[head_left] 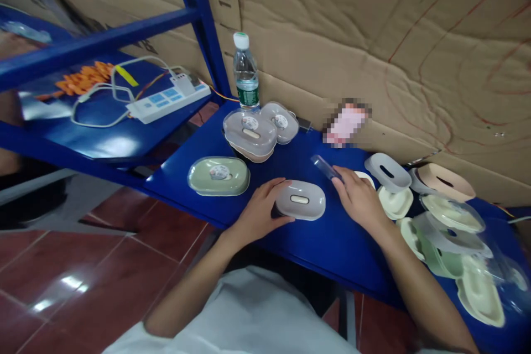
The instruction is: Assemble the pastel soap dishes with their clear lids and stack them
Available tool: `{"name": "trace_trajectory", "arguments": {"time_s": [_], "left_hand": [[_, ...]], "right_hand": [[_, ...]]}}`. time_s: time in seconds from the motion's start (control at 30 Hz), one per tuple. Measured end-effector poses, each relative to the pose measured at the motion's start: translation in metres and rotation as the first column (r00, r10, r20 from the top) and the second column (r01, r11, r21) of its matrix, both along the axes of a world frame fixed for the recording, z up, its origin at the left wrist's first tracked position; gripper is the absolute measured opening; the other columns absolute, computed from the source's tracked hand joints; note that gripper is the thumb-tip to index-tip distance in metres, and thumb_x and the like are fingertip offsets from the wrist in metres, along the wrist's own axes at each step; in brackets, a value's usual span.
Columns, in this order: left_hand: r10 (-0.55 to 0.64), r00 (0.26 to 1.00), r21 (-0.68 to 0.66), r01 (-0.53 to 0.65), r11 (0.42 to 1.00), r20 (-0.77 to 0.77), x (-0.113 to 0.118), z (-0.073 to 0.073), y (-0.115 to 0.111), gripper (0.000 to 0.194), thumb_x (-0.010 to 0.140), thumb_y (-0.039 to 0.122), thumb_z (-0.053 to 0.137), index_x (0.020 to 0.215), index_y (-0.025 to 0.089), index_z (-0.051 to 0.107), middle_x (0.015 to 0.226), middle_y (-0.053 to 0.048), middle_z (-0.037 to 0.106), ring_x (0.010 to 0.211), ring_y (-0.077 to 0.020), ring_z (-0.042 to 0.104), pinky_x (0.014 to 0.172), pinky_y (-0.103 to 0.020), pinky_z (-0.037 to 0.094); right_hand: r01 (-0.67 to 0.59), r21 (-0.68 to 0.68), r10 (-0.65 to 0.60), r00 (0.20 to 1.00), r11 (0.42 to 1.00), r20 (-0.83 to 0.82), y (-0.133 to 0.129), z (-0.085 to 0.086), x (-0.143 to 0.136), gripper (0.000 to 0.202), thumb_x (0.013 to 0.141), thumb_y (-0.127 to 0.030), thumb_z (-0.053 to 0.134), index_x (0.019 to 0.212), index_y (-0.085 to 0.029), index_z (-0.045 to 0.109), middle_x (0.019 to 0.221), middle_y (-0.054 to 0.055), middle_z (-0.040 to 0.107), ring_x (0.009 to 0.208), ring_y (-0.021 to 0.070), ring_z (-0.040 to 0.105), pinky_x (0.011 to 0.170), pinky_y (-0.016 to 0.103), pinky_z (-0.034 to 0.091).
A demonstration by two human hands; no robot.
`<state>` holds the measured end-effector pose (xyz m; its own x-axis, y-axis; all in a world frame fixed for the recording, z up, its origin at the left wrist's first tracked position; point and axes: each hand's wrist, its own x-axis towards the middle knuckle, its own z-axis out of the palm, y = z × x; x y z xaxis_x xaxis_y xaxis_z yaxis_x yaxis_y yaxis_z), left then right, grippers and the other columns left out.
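Note:
My left hand (258,209) is closed around the left end of a grey oval plastic box (311,207), its thumb and fingers on the sides. This box lies on the blue table and has a slot in its top with a cream piece showing in it. My right hand (360,202) pinches a clear plastic lid (322,165), tilted on edge just above the table. Left of my left hand sits a green oval box (232,180) under a clear cover with a round label. Behind are a covered grey box (236,130) and another covered one (282,121).
Loose grey, peach and green shells, cream inserts (394,202) and clear covers (514,282) pile up on the right of the blue table (199,210). A water bottle (246,74) stands at the back. A power strip (166,102) and orange pieces (87,78) lie on the left table.

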<state>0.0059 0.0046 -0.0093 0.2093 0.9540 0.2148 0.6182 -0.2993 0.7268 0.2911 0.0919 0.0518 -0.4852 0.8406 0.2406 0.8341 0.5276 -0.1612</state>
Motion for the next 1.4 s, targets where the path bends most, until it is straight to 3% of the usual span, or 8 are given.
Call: {"name": "trace_trajectory", "arguments": {"time_s": [0.2,0.33,0.47,0.6,0.7,0.87,1.07,1.4], "left_hand": [[-0.018,1.0,0.028,0.019,0.999,-0.01,0.002,0.001,-0.001,0.107,0.084,0.039,0.091,0.169,0.031,0.026,0.166,-0.015,0.045,0.152,-0.0342,0.047,0.125,-0.056,0.041],[-0.068,0.995,0.029,0.07,0.997,-0.068,0.0,0.004,-0.002,0.09,0.089,0.043,0.086,0.165,0.035,0.039,0.173,-0.014,0.034,0.157,-0.0353,0.041,0.125,-0.055,0.04],[-0.126,0.984,-0.009,0.125,0.992,-0.129,-0.001,0.005,-0.001,0.086,0.09,0.047,0.084,0.164,0.035,0.041,0.171,-0.014,0.039,0.157,-0.0356,0.042,0.124,-0.055,0.039],[-0.098,0.983,-0.024,0.095,0.995,-0.158,0.003,0.005,0.0,0.093,0.091,0.046,0.084,0.168,0.038,0.033,0.169,-0.014,0.042,0.155,-0.0362,0.044,0.122,-0.056,0.04],[-0.107,0.978,-0.027,0.104,0.994,-0.177,0.004,0.005,0.001,0.094,0.088,0.051,0.086,0.166,0.037,0.035,0.163,-0.013,0.048,0.15,-0.0364,0.048,0.121,-0.055,0.041],[-0.127,0.97,-0.023,0.125,0.992,-0.209,0.004,0.006,0.001,0.087,0.089,0.054,0.084,0.163,0.035,0.041,0.155,-0.013,0.053,0.144,-0.0362,0.052,0.118,-0.053,0.042],[-0.095,0.979,-0.012,0.095,0.995,-0.181,0.006,0.006,0.0,0.087,0.088,0.05,0.085,0.163,0.036,0.044,0.153,-0.012,0.055,0.14,-0.0356,0.055,0.116,-0.052,0.045],[-0.03,0.983,-0.001,0.031,1.0,-0.183,0.008,0.006,-0.005,0.087,0.087,0.046,0.088,0.162,0.036,0.045,0.15,-0.015,0.051,0.135,-0.0372,0.056,0.113,-0.058,0.051]], "right_hand": [[-0.311,0.038,0.311,0.95,0.95,0.017,-0.047,-0.01,-0.012,0.047,0.112,-0.038,0.05,0.156,-0.021,0.054,0.152,0.015,0.064,0.138,0.031,0.063,0.113,0.052,0.052],[-0.372,0.093,0.374,0.927,0.923,-0.002,-0.067,-0.027,-0.023,0.053,0.107,-0.031,0.061,0.159,-0.027,0.052,0.157,0.014,0.06,0.155,0.0357,0.046,0.122,0.06,0.045],[-0.409,0.061,0.413,0.909,0.91,-0.063,-0.07,-0.035,-0.024,0.058,0.106,-0.022,0.06,0.162,-0.031,0.048,0.168,0.013,0.047,0.165,0.0361,0.028,0.128,0.067,0.038],[-0.414,-0.002,0.409,0.9,0.91,-0.151,-0.059,-0.035,-0.011,0.066,0.107,-0.021,0.057,0.169,-0.033,0.036,0.173,0.014,0.038,0.165,0.0334,0.027,0.124,0.06,0.048],[-0.417,0.005,0.415,0.902,0.909,-0.118,-0.058,-0.034,-0.001,0.072,0.107,-0.022,0.059,0.171,-0.033,0.03,0.171,0.013,0.042,0.164,0.0319,0.032,0.124,0.057,0.049],[-0.397,0.078,0.399,0.917,0.915,-0.01,-0.066,-0.033,0.002,0.077,0.103,-0.026,0.068,0.171,-0.03,0.032,0.167,0.016,0.049,0.16,0.0344,0.038,0.124,0.056,0.05],[-0.401,0.057,0.401,0.916,0.914,0.021,-0.065,-0.029,0.001,0.085,0.102,-0.034,0.071,0.173,-0.029,0.025,0.172,0.015,0.041,0.16,0.0357,0.039,0.125,0.056,0.048],[-0.341,0.054,0.344,0.938,0.938,-0.053,-0.071,-0.038,-0.007,0.083,0.103,-0.023,0.068,0.173,-0.029,0.024,0.176,0.015,0.032,0.162,0.0355,0.035,0.123,0.054,0.051]]}}
